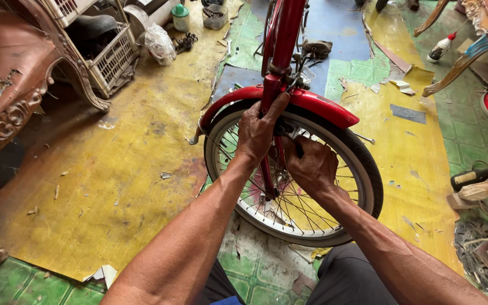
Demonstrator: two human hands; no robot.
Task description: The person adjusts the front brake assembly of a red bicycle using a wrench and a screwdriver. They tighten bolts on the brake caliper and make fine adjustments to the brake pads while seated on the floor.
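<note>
Left hand [257, 131] is closed around the red fork [270, 85] just above the red mudguard [317, 101], thumb up against the guard's edge, fingers wrapped round the far side. Right hand [312, 165] sits lower and just beside it, fingers curled in at the fork blade and the top of the spokes [303, 206]; it looks pinched on something small and dark there, but what it holds is hidden by the knuckles, so cannot tell. Both hands are on the front end of a bicycle standing on the floor [131, 169], wheel [362, 164] straight ahead of the person, black tyre on a pale rim, hub partly behind the wrists. Judgement: this is fiddly work at the fork and guard mount, so the left hand should brace the fork firmly so the wheel can't swing, while the right works by fingertip, kept clear of the spokes in case the wheel rolls. Small parts dropped here would vanish into the floor litter, so worth keeping them in the palm. Around: patchy yellow and green flooring, a carved wooden chair [7, 96] at left with a white plastic basket [108, 59] behind it, a small squeeze bottle [441, 49] at upper right, a black-and-yellow tool [478, 176] at right edge.
</note>
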